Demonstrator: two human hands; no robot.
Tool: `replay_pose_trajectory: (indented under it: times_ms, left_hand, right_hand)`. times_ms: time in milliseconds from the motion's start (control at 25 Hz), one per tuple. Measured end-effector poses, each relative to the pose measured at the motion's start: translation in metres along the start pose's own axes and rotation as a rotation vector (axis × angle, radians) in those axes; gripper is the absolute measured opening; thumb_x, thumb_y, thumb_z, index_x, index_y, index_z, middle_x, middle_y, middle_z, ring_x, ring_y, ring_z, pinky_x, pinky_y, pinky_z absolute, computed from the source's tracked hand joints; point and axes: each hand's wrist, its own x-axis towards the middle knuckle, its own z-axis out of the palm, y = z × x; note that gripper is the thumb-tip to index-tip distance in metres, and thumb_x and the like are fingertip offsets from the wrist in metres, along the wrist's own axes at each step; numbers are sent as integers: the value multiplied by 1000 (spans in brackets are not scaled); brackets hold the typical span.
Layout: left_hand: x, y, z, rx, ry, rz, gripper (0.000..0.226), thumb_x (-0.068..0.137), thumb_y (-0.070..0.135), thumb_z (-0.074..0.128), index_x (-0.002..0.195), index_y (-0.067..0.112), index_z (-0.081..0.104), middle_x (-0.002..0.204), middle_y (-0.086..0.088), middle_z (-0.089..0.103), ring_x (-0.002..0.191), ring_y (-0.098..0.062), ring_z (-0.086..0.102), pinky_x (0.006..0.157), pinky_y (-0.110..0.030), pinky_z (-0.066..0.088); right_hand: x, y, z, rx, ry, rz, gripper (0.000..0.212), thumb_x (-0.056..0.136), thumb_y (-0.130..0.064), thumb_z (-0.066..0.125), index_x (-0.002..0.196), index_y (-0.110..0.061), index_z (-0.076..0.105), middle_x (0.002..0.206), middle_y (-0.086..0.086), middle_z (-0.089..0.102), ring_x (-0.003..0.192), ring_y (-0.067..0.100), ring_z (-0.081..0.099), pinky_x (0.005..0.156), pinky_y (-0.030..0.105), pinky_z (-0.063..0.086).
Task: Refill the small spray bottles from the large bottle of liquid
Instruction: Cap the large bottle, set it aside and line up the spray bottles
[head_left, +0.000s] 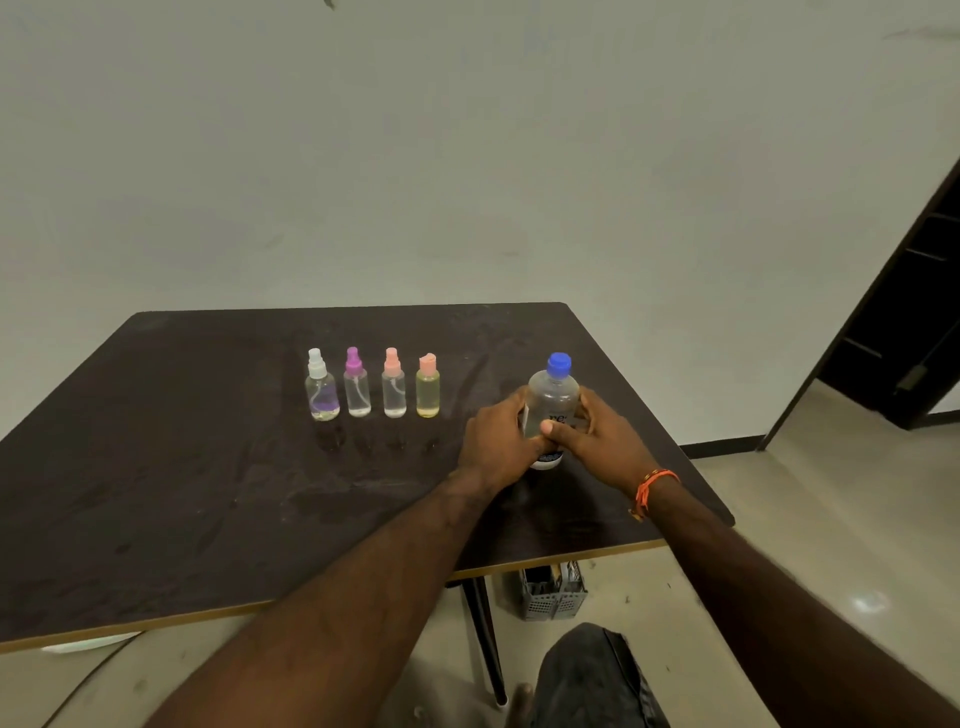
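Gripping the large bottle (551, 410) mid-frame, left hand (498, 441) and right hand (597, 436) fingers wrapped round it; looks full, heavyish, slick plastic, so I'd hold low.

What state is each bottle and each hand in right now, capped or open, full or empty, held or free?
Large bottle: upright on the table, blue cap on, mostly clear inside, held.
Left hand: grips the large bottle.
Right hand: grips the large bottle, thumb across its front.
White-topped spray bottle: upright, capped, nearly empty.
Purple-topped spray bottle: upright, capped, nearly empty.
Pink-topped spray bottle: upright, capped, nearly empty.
Yellow bottle: upright, capped, full.
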Motion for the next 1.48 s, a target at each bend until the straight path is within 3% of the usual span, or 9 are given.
replay_pose_trajectory:
  times_ms: [200,360,480,640,800,920,1080,1240,1480]
  left_hand:
    - [15,4,21,28,-9,-7,57,81,38,83,134,28,62,115,8,76,101,-10,71,92,-39,61]
    - [18,7,11,162,-89,-16,95,79,41,85,158,22,36,140,-1,65,126,-22,63,110,-50,49]
    - [9,4,-15,227,-104,-57,120,77,44,87,166,20,12,163,-5,43,147,-25,43,122,-52,33]
    - [-12,-36,-63,271,-17,-15,89,78,52,73,156,24,40,143,0,63,129,-19,61,108,-49,51]
    - [-46,-57,-119,278,130,-75,59,83,44,77,137,23,66,126,4,74,115,-12,68,105,-41,54]
    - [-54,-76,-155,293,316,-114,16,83,35,85,94,26,79,91,11,77,85,-6,70,89,-40,59]
    - [-42,-103,-186,218,548,-309,49,69,41,95,102,24,63,103,7,66,96,-16,64,90,-45,56]
    - [-20,-140,-208,64,326,-453,117,62,45,99,156,16,37,154,-5,53,138,-26,53,117,-53,41]
    - [16,-149,-214,-168,112,-371,65,70,19,97,125,9,63,114,-10,75,104,-24,73,82,-22,58]
  right_hand:
    - [7,17,-14,32,37,23,65,89,-42,72,146,-28,43,136,-5,59,122,13,57,103,35,45]
    - [0,12,-6,-26,218,45,110,71,-65,79,156,-26,20,155,-2,40,135,20,48,107,44,46]
    - [-18,-18,5,-147,560,-301,86,78,-55,79,145,-19,38,140,-1,48,123,18,52,99,40,51]
    - [-35,-63,52,-407,384,-736,53,87,-31,74,134,-17,52,128,2,58,115,17,56,94,38,52]
    - [-17,-79,101,-305,138,-498,61,88,-31,70,142,-25,42,140,-5,49,119,10,53,97,35,53]
    - [9,-82,124,-343,29,-329,83,86,-25,73,154,-27,25,154,-2,38,133,17,48,105,31,42]
    - [47,-74,139,-288,19,-69,97,84,-18,75,158,-12,12,160,11,32,142,30,40,113,38,35]
    - [83,-63,145,-182,0,108,102,84,-15,75,159,-9,7,149,17,49,131,34,52,105,41,43]
    - [105,-70,162,-81,-51,38,79,79,-21,82,146,-15,39,131,4,60,112,26,60,89,29,44]
